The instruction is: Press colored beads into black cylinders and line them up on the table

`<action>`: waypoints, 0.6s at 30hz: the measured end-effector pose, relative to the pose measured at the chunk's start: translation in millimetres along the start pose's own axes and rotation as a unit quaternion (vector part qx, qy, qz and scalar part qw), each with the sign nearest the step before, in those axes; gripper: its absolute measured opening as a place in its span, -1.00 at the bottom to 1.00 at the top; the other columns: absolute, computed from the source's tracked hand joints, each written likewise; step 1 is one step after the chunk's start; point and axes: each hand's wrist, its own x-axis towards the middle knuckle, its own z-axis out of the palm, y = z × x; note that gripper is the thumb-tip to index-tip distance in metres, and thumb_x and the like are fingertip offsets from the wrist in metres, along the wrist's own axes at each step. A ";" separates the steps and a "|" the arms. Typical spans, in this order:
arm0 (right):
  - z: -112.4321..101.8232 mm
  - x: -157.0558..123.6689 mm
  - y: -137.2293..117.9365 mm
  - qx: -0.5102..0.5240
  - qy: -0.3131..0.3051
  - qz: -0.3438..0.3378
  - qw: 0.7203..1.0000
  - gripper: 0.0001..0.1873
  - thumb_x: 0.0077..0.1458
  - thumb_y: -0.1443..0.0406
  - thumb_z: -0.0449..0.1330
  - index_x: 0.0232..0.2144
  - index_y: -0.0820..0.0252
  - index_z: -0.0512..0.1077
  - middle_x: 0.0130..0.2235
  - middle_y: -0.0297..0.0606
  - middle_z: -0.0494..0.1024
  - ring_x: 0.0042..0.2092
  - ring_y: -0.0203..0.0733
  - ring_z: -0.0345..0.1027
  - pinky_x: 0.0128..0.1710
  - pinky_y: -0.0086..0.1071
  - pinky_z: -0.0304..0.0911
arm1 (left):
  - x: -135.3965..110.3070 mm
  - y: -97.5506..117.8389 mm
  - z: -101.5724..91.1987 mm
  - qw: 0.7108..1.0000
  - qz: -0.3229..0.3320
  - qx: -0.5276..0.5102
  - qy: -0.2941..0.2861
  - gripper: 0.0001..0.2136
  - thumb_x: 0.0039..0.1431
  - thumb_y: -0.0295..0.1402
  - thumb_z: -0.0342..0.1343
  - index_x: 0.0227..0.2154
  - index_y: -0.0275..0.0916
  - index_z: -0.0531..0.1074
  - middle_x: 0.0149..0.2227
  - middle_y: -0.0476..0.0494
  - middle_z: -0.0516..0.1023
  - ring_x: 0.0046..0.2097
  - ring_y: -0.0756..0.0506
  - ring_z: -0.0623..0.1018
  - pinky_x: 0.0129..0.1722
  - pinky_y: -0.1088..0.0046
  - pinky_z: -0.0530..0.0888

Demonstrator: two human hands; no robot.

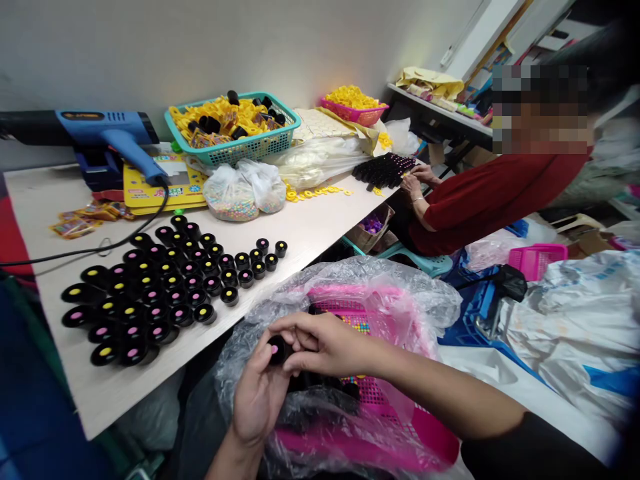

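My left hand (257, 397) holds a small black round cap (277, 350) with a pink dot at its centre. My right hand (320, 343) pinches the same cap from above with its fingers closed. Both hands hover over a pink basket (395, 393) lined with clear plastic, which holds coloured beads and more black pieces. On the table (310, 230) to the left, several black caps (165, 287) with pink or yellow centres stand in rows.
A blue heat gun (100, 137) with a black cord lies at the table's back left. A teal basket (235, 127) of yellow and black parts and bags of beads (243, 193) stand behind. Another person in red (480, 193) works at the right end.
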 end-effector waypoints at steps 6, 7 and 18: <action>0.0 0.1 -0.7 -0.027 -0.004 -0.006 1.000 -0.49 0.12 0.29 0.21 0.12 0.17 0.24 -0.33 -0.39 0.39 -0.41 -0.42 0.22 -0.39 -0.54 0.18 | 1.0 -1.4 2.3 0.999 -0.030 -0.015 0.040 -0.82 0.04 -0.30 0.12 -0.28 -0.22 0.48 -0.36 -0.09 0.46 -0.31 -0.03 0.43 -0.31 0.49 0.44; -0.5 0.1 -2.2 -0.048 -0.009 -0.013 0.999 -0.50 0.14 0.28 0.20 0.12 0.18 0.24 -0.32 -0.37 0.40 -0.39 -0.40 0.24 -0.37 -0.53 0.19 | 1.4 -2.1 3.7 0.998 -0.026 -0.009 0.060 -0.81 0.01 -0.29 0.15 -0.30 -0.22 0.49 -0.37 -0.08 0.46 -0.31 -0.03 0.44 -0.32 0.49 0.44; -10.9 -1.0 -15.2 -0.348 -0.045 -0.039 0.936 -0.65 0.13 0.16 0.20 -0.02 0.03 0.44 -0.24 -0.24 0.37 -0.26 -0.25 0.25 -0.29 -0.44 0.20 | 2.7 -16.5 3.1 0.995 0.010 0.046 0.090 -0.84 -0.02 -0.32 0.16 -0.35 -0.18 0.35 -0.41 0.07 0.33 -0.41 0.07 0.36 -0.46 0.65 0.36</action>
